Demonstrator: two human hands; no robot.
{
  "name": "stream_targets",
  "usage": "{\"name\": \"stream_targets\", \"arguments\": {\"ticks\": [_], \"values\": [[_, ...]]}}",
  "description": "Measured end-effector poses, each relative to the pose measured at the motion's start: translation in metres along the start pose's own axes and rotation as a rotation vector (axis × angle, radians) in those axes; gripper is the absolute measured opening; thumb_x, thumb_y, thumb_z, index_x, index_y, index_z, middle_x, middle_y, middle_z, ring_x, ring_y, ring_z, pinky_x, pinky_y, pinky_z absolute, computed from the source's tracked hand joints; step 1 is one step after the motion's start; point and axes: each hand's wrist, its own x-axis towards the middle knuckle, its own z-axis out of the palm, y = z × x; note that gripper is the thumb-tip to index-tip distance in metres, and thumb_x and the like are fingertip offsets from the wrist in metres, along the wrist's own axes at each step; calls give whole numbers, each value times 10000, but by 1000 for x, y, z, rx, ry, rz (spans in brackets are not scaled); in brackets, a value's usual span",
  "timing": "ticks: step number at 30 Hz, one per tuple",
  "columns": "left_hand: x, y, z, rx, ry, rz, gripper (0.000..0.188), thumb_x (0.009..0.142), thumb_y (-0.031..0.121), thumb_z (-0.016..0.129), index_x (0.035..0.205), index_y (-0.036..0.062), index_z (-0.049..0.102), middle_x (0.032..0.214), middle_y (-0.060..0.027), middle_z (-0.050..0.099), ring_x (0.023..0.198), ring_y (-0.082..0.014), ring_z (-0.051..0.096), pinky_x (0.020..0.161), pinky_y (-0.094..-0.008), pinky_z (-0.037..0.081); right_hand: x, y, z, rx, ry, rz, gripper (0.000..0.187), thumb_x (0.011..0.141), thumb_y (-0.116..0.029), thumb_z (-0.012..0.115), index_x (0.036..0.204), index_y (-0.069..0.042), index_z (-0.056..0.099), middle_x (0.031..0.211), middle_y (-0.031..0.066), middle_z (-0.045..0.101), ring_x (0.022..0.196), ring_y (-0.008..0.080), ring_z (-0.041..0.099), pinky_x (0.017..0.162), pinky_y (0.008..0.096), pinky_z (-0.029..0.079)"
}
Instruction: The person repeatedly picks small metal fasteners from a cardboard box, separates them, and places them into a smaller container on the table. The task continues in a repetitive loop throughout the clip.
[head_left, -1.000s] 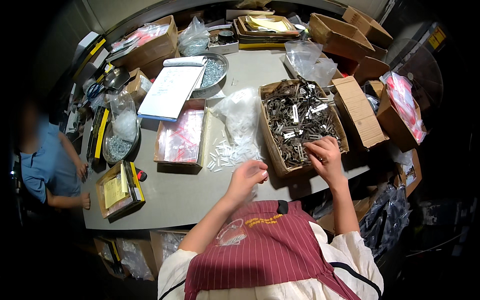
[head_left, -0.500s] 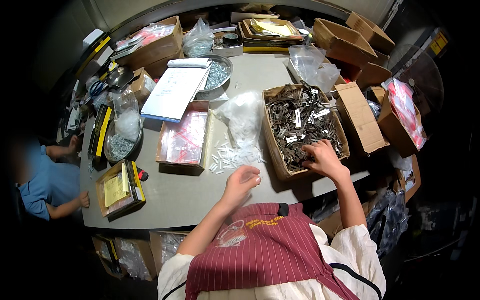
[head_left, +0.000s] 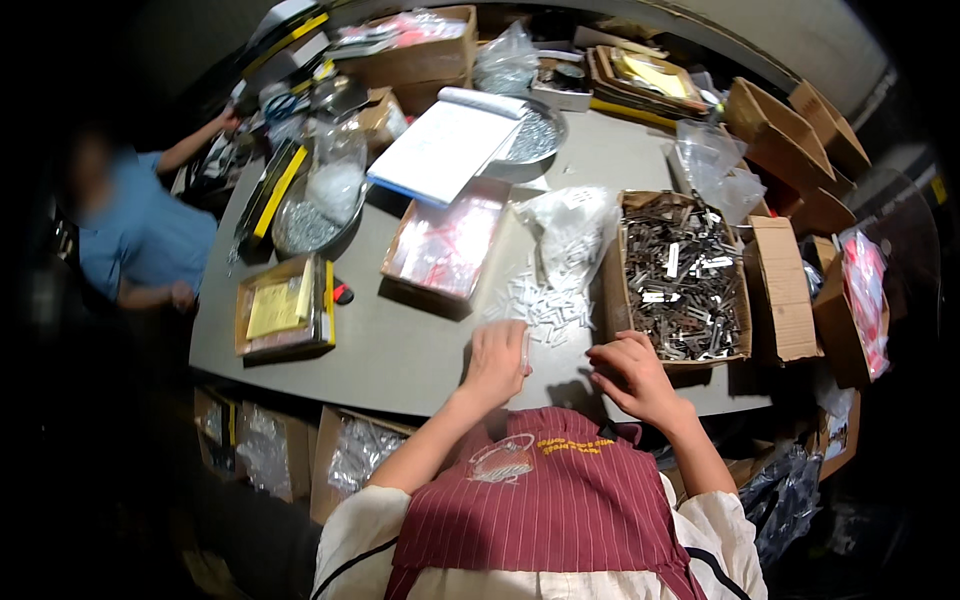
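Note:
My left hand (head_left: pixel 497 362) is closed at the table's near side, just below a pile of small white plastic pieces (head_left: pixel 550 308). A narrow clear edge shows by its fingers; what it belongs to I cannot make out. To its right, my right hand (head_left: pixel 637 380) has its fingers bent toward the thumb, by the near left corner of a cardboard box (head_left: pixel 612 290). Anything in its grip is hidden. Dark and shiny flat metal pieces (head_left: pixel 688 285) fill that box. The white pieces spill from a clear plastic bag (head_left: pixel 575 215).
Left of the pile stands a box of clear bags with red lines (head_left: pixel 445 245), under a notepad (head_left: pixel 450 145). Bowls of small metal parts (head_left: pixel 305 228) and a box with yellow paper (head_left: pixel 280 308) lie farther left. A person in blue (head_left: pixel 150 240) is beyond the table's left edge.
My right hand has come out of the box of metal pieces toward my left hand. The view has swung left. The other person has raised one arm toward the far shelf of goods.

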Motion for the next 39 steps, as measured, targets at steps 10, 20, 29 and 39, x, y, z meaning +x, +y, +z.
{"name": "stream_targets", "arguments": {"ticks": [10, 20, 29, 39], "values": [[-140, -3, -92, -428, -38, -678, 318, 906, 92, 712, 1200, 29, 609, 1022, -138, 726, 898, -283, 734, 801, -377, 591, -69, -25, 22, 695, -236, 558, 272, 930, -4, 668, 1200, 2, 632, 963, 53, 671, 928, 139, 645, 853, 292, 518], [-154, 62, -106, -969, -321, -518, 195, 948, 127, 722, 1118, 34, 700, 949, -53, 743, 858, -91, 691, 768, -250, 563, 31, -73, 40, 576, -860, -105, 292, 978, -294, 694, 1083, -21, 693, 1021, 163, 686, 946, 331, 662, 866, 391, 513], [-163, 80, -122, -1018, -420, -592, 265, 982, 169, 690, 1206, 29, 705, 1060, -69, 755, 942, -114, 692, 868, -275, 555, 51, -45, 78, 696, -1477, 25, 322, 941, -234, 682, 1165, -3, 687, 915, 5, 667, 835, 101, 583, 776, 275, 493], [-203, 107, -91, -1025, -281, -636, 304, 1002, 170, 676, 1264, 16, 691, 1124, -92, 750, 992, -123, 698, 902, -285, 559, 45, -40, 93, 693, -1498, 38, 332, 931, -190, 728, 1181, 27, 698, 995, 5, 703, 915, 82, 578, 864, 271, 490]]}}
